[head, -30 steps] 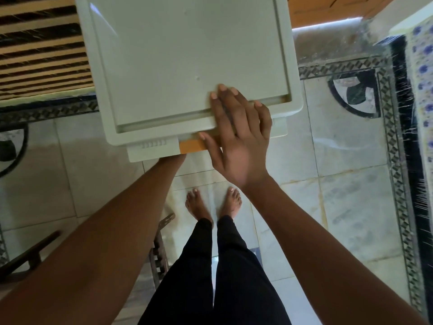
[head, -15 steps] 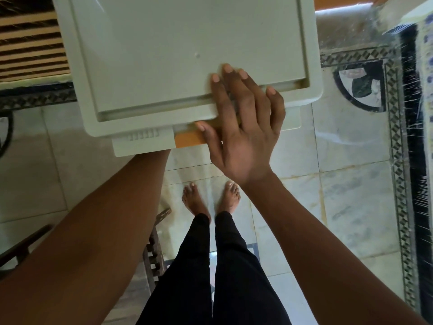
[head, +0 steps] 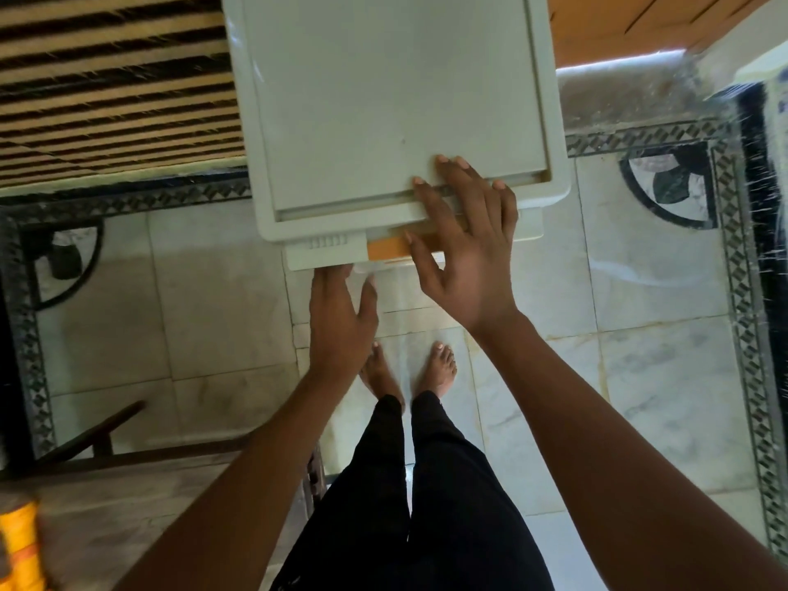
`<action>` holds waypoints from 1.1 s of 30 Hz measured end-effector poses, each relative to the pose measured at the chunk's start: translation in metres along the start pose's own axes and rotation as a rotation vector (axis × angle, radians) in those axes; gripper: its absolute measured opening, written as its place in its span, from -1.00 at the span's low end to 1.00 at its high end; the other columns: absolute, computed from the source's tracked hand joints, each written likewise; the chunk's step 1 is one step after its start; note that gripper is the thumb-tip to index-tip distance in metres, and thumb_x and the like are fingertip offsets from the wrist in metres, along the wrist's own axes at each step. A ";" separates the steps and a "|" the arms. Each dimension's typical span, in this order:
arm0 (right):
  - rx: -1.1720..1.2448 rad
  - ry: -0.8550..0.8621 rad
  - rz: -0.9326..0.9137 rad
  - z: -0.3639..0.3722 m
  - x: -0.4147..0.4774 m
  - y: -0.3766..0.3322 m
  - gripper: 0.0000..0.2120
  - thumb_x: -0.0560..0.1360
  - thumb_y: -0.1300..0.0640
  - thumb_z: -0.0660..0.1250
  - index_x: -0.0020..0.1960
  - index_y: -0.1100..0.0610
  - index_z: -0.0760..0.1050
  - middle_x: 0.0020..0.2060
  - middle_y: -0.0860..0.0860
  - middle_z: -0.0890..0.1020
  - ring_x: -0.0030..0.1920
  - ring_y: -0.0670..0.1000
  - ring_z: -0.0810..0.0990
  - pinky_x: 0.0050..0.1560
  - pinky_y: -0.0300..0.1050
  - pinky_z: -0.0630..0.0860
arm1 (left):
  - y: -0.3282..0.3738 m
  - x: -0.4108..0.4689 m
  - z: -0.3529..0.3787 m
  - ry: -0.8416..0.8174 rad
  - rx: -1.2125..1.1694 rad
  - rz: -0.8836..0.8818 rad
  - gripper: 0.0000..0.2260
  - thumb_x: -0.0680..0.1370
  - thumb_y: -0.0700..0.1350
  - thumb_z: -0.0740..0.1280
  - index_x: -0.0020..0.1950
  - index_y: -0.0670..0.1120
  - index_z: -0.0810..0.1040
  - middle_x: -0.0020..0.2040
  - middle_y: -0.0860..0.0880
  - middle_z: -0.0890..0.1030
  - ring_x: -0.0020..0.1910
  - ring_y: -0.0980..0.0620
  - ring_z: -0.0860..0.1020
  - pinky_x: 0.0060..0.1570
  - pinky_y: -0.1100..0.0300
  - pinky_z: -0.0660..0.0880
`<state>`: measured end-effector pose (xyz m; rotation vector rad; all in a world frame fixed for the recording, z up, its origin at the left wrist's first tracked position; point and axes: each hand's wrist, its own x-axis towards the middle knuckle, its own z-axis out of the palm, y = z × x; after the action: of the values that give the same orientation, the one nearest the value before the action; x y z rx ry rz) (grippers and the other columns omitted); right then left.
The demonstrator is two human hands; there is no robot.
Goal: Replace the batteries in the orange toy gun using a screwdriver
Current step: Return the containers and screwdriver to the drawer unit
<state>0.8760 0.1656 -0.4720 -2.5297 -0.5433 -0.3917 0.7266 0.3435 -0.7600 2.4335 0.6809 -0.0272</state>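
Overlapping cabinet (head: 383, 100) edge, seemingly: right hand (head: 464, 258)

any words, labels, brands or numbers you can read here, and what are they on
No text can be read anywhere.
On the cabinet top: nothing printed.
On the drawer front: raised ridges only, no letters.
On the orange strip: plain colour.
On the yellow thing at lower left: too blurred to read, if it bears any print.
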 end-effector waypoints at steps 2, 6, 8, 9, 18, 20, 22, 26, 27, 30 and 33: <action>0.028 -0.004 -0.011 -0.003 -0.003 0.003 -0.66 0.59 0.11 0.41 0.33 0.20 0.63 0.35 0.27 0.57 0.39 0.31 0.52 0.43 0.26 0.34 | 0.133 -0.018 -0.152 0.051 -0.168 0.144 -0.74 0.68 -0.09 0.38 0.33 -0.13 0.53 0.25 -0.02 0.56 0.23 0.13 0.53 0.24 0.38 0.45; -0.012 0.030 -0.002 -0.013 -0.021 -0.005 -0.65 0.49 0.36 0.40 0.27 0.24 0.64 0.17 0.31 0.59 0.21 0.32 0.57 0.26 0.17 0.44 | 0.191 -0.040 -0.231 0.139 -0.239 0.210 -0.85 0.66 -0.23 0.39 0.20 -0.26 0.61 0.10 -0.14 0.64 0.08 -0.05 0.62 0.14 0.14 0.58; -0.059 -0.020 -0.007 -0.014 -0.030 -0.011 -0.58 0.43 0.39 0.34 0.26 0.21 0.64 0.21 0.29 0.58 0.22 0.32 0.56 0.23 0.16 0.41 | 0.197 -0.029 -0.242 0.199 -0.198 0.243 -0.84 0.65 -0.26 0.38 0.20 -0.29 0.61 0.10 -0.19 0.65 0.09 -0.11 0.64 0.15 0.05 0.61; -0.086 -0.061 -0.005 -0.014 -0.034 -0.012 -0.55 0.41 0.38 0.33 0.27 0.19 0.63 0.24 0.25 0.59 0.25 0.29 0.55 0.22 0.16 0.39 | 0.203 -0.020 -0.248 0.224 -0.164 0.288 -0.83 0.65 -0.28 0.38 0.22 -0.31 0.61 0.14 -0.22 0.65 0.14 -0.14 0.64 0.20 0.03 0.60; -0.203 -0.253 0.086 -0.021 -0.026 -0.025 -0.76 0.58 0.04 0.29 0.18 0.09 0.61 0.21 0.05 0.59 0.20 0.13 0.55 0.22 0.17 0.32 | 0.205 0.033 -0.252 0.147 0.143 0.502 -0.58 0.68 -0.14 0.36 0.52 -0.23 0.50 0.56 -0.21 0.46 0.57 -0.22 0.40 0.53 -0.19 0.38; -0.163 -0.358 0.148 -0.033 -0.015 -0.031 -0.70 0.60 -0.02 0.18 0.05 0.11 0.62 0.09 0.05 0.57 0.08 0.17 0.54 0.11 0.15 0.37 | 0.200 0.034 -0.253 0.130 0.121 0.499 -0.56 0.68 -0.11 0.37 0.54 -0.21 0.48 0.59 -0.17 0.43 0.60 -0.17 0.36 0.57 -0.15 0.33; -0.115 -0.498 0.181 -0.048 -0.007 -0.038 -0.64 0.62 0.00 0.13 -0.05 0.17 0.63 -0.07 0.04 0.52 -0.02 0.19 0.56 0.02 0.09 0.44 | 0.198 0.033 -0.255 0.110 0.104 0.490 -0.52 0.66 -0.10 0.40 0.57 -0.19 0.46 0.61 -0.15 0.40 0.63 -0.14 0.32 0.60 -0.10 0.28; -0.132 -0.934 0.254 -0.078 -0.005 -0.056 -0.67 0.69 -0.04 0.22 -0.02 0.16 0.60 -0.13 0.04 0.56 -0.10 0.13 0.61 0.09 0.12 0.62 | 0.197 0.034 -0.256 0.088 0.060 0.463 -0.48 0.63 -0.10 0.45 0.57 -0.18 0.45 0.62 -0.14 0.39 0.64 -0.12 0.30 0.62 -0.08 0.25; -0.150 -1.039 0.278 -0.082 -0.011 -0.060 -0.68 0.69 -0.07 0.23 0.02 0.15 0.59 -0.11 0.06 0.58 -0.08 0.13 0.64 0.11 0.11 0.63 | 0.197 0.034 -0.256 0.084 0.060 0.462 -0.46 0.62 -0.10 0.46 0.58 -0.18 0.45 0.62 -0.14 0.38 0.64 -0.12 0.30 0.62 -0.07 0.25; -0.194 -1.200 0.265 -0.081 -0.043 -0.066 -0.77 0.65 -0.02 0.30 0.02 0.15 0.57 -0.15 0.01 0.56 -0.09 0.08 0.65 0.08 0.04 0.64 | 0.194 0.033 -0.255 0.088 0.080 0.485 -0.43 0.61 -0.11 0.47 0.59 -0.18 0.43 0.63 -0.15 0.36 0.65 -0.13 0.29 0.62 -0.12 0.25; -0.203 -1.202 0.250 -0.070 -0.058 -0.054 -0.79 0.63 -0.01 0.33 0.10 0.12 0.61 -0.05 -0.01 0.57 0.00 0.06 0.63 0.09 0.01 0.62 | 0.188 0.035 -0.253 0.101 0.111 0.525 -0.42 0.62 -0.09 0.46 0.61 -0.18 0.39 0.65 -0.16 0.34 0.65 -0.15 0.27 0.61 -0.14 0.25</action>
<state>0.7893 0.1531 -0.4133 -2.7448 -0.5740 1.2959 0.8126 0.3723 -0.4561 2.6611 0.0663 0.2756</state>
